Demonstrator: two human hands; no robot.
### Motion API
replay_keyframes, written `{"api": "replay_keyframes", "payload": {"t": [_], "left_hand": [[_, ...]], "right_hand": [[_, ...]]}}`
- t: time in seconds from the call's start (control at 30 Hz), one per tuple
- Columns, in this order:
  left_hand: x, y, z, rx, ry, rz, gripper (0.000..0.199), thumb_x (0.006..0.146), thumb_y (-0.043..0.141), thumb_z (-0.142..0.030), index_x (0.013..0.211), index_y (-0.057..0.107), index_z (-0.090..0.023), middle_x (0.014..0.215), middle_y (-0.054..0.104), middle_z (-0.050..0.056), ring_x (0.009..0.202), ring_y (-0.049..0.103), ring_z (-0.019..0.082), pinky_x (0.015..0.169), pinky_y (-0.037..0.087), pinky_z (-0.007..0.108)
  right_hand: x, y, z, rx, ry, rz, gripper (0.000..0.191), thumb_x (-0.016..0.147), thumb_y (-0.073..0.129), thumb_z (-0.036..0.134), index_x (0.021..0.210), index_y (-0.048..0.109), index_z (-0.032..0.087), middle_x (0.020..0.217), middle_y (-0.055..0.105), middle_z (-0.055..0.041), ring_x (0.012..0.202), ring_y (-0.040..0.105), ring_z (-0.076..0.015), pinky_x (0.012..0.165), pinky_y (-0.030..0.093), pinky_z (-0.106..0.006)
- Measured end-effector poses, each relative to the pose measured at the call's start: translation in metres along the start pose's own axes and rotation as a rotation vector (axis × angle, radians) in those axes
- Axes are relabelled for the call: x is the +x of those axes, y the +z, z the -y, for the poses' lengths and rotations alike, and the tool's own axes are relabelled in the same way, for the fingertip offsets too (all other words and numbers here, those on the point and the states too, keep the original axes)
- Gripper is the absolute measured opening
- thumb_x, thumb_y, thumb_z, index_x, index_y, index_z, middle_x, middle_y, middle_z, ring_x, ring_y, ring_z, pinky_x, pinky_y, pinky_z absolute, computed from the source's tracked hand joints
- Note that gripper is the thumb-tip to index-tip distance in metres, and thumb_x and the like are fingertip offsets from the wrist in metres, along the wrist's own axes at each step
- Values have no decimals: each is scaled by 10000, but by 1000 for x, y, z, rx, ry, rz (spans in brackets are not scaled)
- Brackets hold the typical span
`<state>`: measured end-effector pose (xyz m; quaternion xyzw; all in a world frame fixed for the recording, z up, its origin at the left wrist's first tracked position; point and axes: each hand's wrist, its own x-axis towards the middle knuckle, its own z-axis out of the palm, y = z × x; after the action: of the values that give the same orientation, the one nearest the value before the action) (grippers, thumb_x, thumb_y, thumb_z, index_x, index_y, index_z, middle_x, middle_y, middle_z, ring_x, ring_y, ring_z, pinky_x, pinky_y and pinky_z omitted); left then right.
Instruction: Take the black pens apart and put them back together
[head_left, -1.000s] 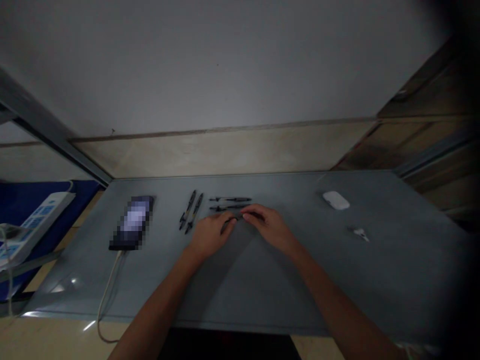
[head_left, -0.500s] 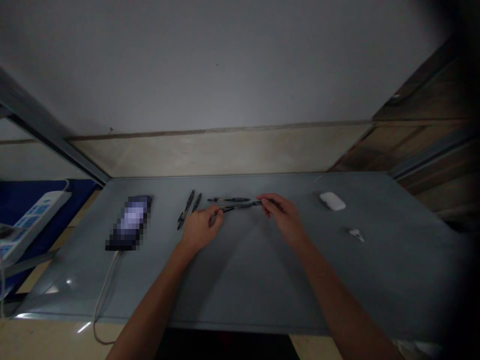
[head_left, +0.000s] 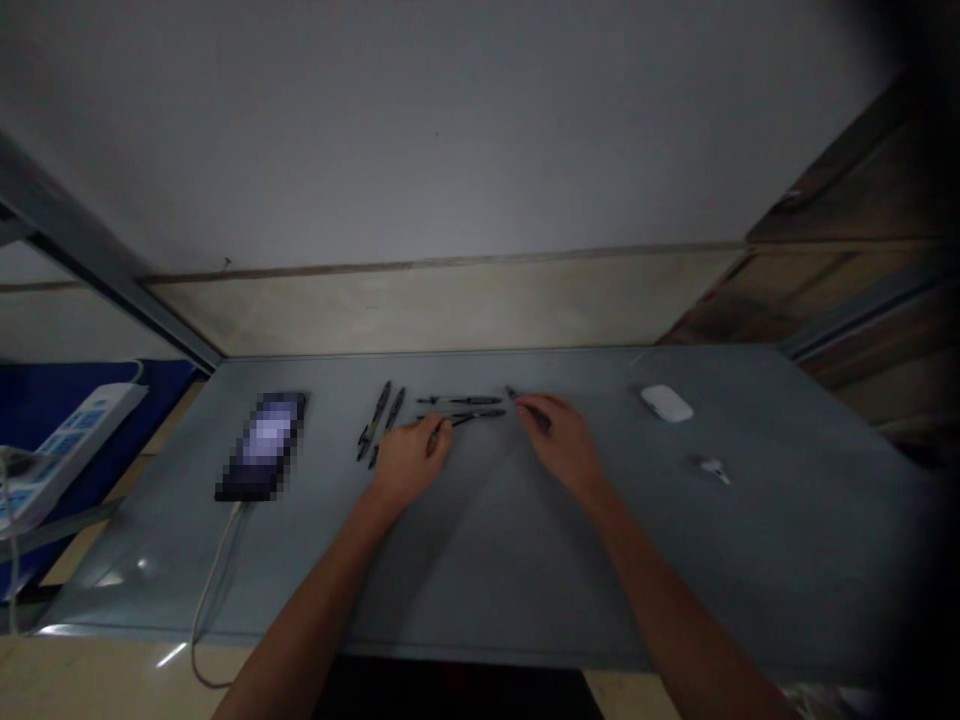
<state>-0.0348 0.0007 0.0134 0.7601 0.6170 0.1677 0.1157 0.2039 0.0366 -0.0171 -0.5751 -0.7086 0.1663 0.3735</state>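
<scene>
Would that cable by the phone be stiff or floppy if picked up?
Probably floppy: the cable curves loosely over the edge of the table. Pulling it might drag the phone, since it appears plugged into its near end.

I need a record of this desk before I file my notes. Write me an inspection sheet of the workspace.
Surface: grey table, glare near its left front corner
Job's things: two slanted pens; crosswise pens
Clutter: phone; white case; small white item
Left hand: closed on something slim, dark
Right hand: pinching a slim, dark piece
Cables: pale cord from phone over front edge
Surroundings: wall behind; power strip at left
</scene>
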Motion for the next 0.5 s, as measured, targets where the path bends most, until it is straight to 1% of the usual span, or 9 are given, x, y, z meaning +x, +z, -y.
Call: {"api": "replay_keyframes", "payload": {"t": [0.1,0.17,0.2,0.27,0.37,0.43,0.5], "left_hand": [[-1,3,-1,0,15,0,365,1017,392,-422,932,663,-192,694,691,29,617,637,177,576,339,261],[-1,4,-1,-7,12,-10,388,1013,394,-461,904,658,-199,691,692,23,614,636,170,567,336,257],[-1,5,-1,-11,8,-16,400,1009,397,-480,887,656,-201,688,691,19,610,634,165,565,336,254],[-2,5,0,-13,2,-18,424,1000,404,-511,853,656,-203,675,687,13,594,627,157,558,336,250],[-3,5,-1,-5,11,-11,447,987,420,-539,826,666,-203,676,692,18,591,628,161,554,343,252],[-3,6,-2,-3,30,-1,455,981,426,-549,831,676,-201,684,701,30,599,634,170,557,349,256],[-4,7,-3,-7,52,16,464,979,426,-557,833,684,-200,680,705,37,599,636,177,558,351,259]], "right_hand": [[-1,-2,7,42,3,-25,294,953,501,400,987,726,215,1049,725,-124,952,667,-284,834,514,-429],[-2,-4,13,98,57,-46,331,958,504,451,1007,722,207,1029,723,-126,864,671,-261,752,516,-395],[-2,-4,17,154,89,-28,360,961,499,481,1035,717,204,999,726,-122,821,670,-248,719,512,-379],[-4,-3,24,339,142,72,440,971,466,545,1119,692,198,902,732,-102,756,668,-224,668,500,-346],[-9,0,35,676,197,297,583,972,388,641,1224,642,180,797,731,-83,693,666,-200,598,473,-307],[-12,3,38,827,235,422,653,959,349,694,1218,650,175,791,736,-89,670,664,-189,574,453,-294],[-14,7,39,918,264,512,711,937,321,741,1135,696,170,779,738,-100,663,664,-185,564,436,-286]]}}
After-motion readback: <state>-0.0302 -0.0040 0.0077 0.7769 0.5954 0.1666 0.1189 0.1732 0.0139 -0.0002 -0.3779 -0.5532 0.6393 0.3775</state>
